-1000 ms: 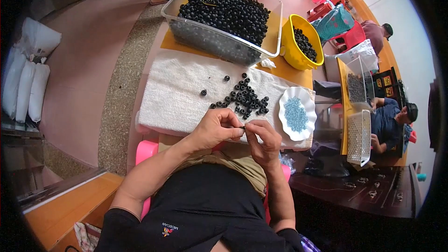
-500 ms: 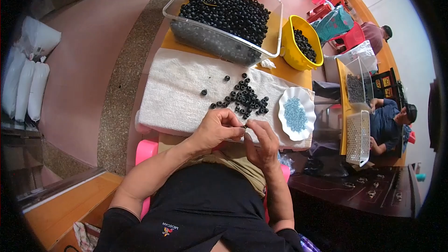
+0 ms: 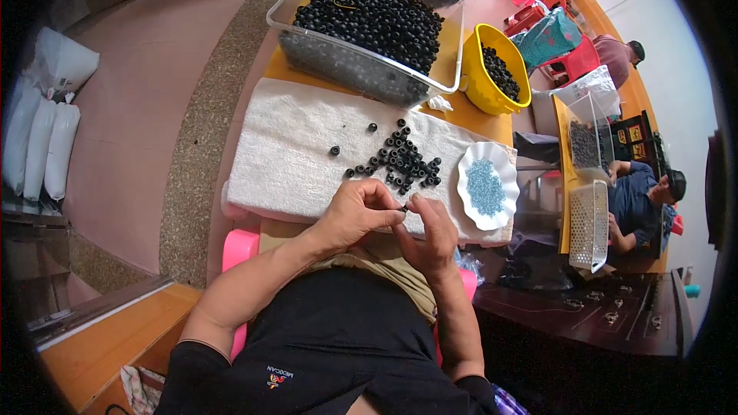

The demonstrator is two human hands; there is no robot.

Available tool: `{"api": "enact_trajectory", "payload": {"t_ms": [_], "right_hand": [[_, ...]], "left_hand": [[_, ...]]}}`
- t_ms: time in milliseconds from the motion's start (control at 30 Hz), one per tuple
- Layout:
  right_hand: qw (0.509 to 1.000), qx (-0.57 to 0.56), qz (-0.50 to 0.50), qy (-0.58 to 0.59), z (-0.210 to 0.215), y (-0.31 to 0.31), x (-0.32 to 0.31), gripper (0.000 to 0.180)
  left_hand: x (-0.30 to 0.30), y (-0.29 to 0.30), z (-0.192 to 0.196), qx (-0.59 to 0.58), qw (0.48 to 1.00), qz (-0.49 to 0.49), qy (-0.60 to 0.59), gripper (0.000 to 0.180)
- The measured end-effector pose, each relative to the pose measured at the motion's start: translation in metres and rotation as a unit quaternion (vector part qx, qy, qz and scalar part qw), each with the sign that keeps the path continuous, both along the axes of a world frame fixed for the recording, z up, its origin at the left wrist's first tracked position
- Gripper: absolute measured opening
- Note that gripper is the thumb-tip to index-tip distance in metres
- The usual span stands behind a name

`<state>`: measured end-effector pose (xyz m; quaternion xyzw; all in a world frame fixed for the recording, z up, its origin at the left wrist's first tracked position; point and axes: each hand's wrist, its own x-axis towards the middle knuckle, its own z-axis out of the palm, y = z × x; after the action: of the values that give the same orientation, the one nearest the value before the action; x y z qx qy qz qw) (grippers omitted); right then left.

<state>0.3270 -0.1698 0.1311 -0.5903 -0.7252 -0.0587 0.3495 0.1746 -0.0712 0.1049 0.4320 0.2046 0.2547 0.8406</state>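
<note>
My left hand (image 3: 360, 210) and my right hand (image 3: 428, 229) meet fingertip to fingertip at the near edge of a white towel (image 3: 292, 154). Between them they pinch a small black bead (image 3: 404, 207). A loose pile of black ring-shaped beads (image 3: 400, 160) lies on the towel just beyond my fingers. A white scalloped plate (image 3: 470, 184) holding small light-blue pieces (image 3: 485, 187) sits to the right of the pile.
A clear tub (image 3: 361, 69) full of black beads stands at the back, with a yellow bowl (image 3: 478, 81) of beads to its right. Other people sit at tables on the right, beside a white basket (image 3: 589, 224). White sacks (image 3: 42, 138) lie on the floor at left.
</note>
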Motion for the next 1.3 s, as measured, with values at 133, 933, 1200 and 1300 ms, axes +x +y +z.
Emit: {"api": "enact_trajectory", "payload": {"t_ms": [133,933,1200,1300], "right_hand": [[1.0,0.02,-0.011,0.017,0.0,0.0,0.0,0.061],[1.0,-0.008,0.025,0.003,0.009,-0.007,0.001,0.05],[0.998,-0.001,0.034,0.048,0.013,0.002,0.009,0.043],[0.996,-0.028,-0.03,0.076,0.023,0.01,0.028,0.029]], "left_hand": [[0.001,-0.001,0.003,0.006,1.0,-0.005,-0.002,0.01],[-0.003,-0.004,0.011,0.045,0.994,-0.086,0.054,0.02],[0.001,-0.008,0.004,0.042,0.996,-0.049,0.066,0.023],[0.001,-0.01,0.003,0.028,0.998,-0.002,0.052,0.028]]}}
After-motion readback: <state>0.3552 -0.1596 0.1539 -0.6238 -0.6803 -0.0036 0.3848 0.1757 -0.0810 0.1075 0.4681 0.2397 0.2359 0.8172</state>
